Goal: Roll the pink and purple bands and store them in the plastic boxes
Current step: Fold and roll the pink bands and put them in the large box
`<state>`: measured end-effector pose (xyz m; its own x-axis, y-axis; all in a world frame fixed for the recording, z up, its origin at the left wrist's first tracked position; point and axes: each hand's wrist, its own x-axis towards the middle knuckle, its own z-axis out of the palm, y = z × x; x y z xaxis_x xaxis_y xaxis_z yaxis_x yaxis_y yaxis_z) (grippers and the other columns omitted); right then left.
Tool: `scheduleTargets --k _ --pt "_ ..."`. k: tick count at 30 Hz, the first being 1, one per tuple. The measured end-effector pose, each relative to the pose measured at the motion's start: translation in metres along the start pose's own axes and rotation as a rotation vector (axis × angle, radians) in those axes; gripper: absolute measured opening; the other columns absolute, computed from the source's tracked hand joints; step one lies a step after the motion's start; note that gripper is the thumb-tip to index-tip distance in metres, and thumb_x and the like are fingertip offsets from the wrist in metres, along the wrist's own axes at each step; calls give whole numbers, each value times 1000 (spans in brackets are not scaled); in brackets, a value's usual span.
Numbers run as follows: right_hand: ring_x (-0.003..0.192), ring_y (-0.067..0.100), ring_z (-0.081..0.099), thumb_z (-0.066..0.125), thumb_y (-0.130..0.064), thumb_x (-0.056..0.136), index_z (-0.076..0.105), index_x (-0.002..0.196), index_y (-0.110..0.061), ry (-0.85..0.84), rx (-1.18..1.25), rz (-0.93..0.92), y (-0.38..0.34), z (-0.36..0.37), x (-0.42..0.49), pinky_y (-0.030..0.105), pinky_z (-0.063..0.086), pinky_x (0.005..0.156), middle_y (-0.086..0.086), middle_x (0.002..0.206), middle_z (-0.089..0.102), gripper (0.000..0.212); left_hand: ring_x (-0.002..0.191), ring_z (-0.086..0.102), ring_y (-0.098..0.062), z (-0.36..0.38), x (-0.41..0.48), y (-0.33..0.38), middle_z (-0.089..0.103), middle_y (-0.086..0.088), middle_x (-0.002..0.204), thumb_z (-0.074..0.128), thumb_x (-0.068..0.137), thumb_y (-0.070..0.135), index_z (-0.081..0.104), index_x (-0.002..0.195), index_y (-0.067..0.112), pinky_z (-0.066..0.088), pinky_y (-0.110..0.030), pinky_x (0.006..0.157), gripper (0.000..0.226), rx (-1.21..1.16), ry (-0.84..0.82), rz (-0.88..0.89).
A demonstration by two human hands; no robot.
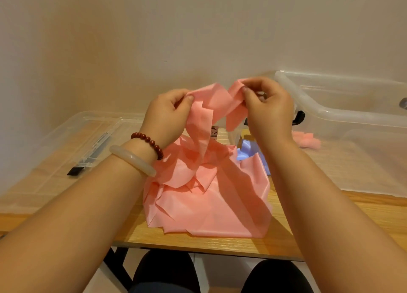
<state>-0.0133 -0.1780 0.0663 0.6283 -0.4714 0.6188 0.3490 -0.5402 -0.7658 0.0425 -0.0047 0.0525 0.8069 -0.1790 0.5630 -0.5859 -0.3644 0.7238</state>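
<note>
Lifting one end of the pink band above its crumpled heap, we judge tangling to be the main risk: the raised strip hangs twisted and folded between the hands, and a roll begun on such an end would likely come out lopsided and spring open. A second risk, as we read it, is that drawing up more of the strip drags the purple band, which lies partly under the heap's far right edge, or lets the slack slide over the near edge of the table. The left hand pinches the band between thumb and curled fingers at the left of the raised stretch. The right hand pinches the very end between thumb and fingertips, slightly higher. Both hands are closed on the band and hold nothing else. The bulk of the pink band rests on the table before us. It lies between a clear plastic box at the right, which holds a small pink lump, and a flat clear container at the left, box or lid we cannot tell. No roll is yet formed.
</note>
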Motion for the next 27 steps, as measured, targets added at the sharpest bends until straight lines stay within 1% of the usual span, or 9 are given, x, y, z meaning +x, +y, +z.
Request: scheduleTargets --k 5,8,10,12,14,16,19,23,27 --pt "87 9 65 55 -9 93 70 98 -23 -60 24 34 -13 21 44 28 56 81 -4 97 69 21 90 62 -6 1 26 5 68 10 97 46 100 18 69 112 24 49 -18 76 27 -76 39 -21" --pt "112 16 61 44 -5 99 61 129 -18 -318 -148 167 -7 33 57 32 51 95 -1 124 64 37 100 61 -11 6 39 -2 66 8 107 39 102 17 61 122 24 49 -26 82 31 -36 -37 -90" --pt "122 20 56 40 -1 99 55 137 -19 -390 -282 202 -1 35 53 25 45 89 1 141 55 44 96 61 -15 9 44 -9 66 4 107 36 103 19 60 122 24 47 -26 74 31 59 -110 -122" --pt "112 18 59 42 -4 98 61 130 -17 -321 -293 186 5 35 41 20 41 80 1 132 60 39 91 61 -13 12 45 -14 66 4 105 36 103 21 60 119 25 48 -23 69 29 58 -141 -160" --pt "88 15 61 50 -19 99 68 106 -13 -214 -290 162 11 36 27 24 40 71 0 104 69 21 92 59 -9 13 45 -18 63 7 107 38 102 21 60 121 24 47 -18 70 30 19 -133 -183" --pt "74 24 61 52 -38 98 64 85 -2 -181 -244 182 14 37 13 40 45 65 9 81 69 41 93 59 -5 14 44 -20 63 9 107 38 102 21 60 122 23 47 -17 71 30 -17 -128 -180" --pt "73 20 68 52 -56 93 64 91 -5 -295 -115 295 11 45 -3 40 54 72 5 76 70 53 104 59 -10 15 43 -19 62 9 112 37 102 19 59 124 23 48 -24 86 31 -10 -146 -141" --pt "82 14 69 71 -39 85 58 102 -28 -303 -17 307 14 55 -6 42 58 77 -3 95 68 24 120 53 -14 13 45 -18 58 1 132 38 103 20 53 133 19 37 -19 93 34 166 -194 -78" --pt "80 6 64 67 -15 87 60 121 -28 -329 -23 237 23 55 -2 29 57 76 -12 89 63 37 120 53 -21 10 44 -18 57 -5 133 50 97 40 47 139 21 40 -26 92 46 355 -207 -68"
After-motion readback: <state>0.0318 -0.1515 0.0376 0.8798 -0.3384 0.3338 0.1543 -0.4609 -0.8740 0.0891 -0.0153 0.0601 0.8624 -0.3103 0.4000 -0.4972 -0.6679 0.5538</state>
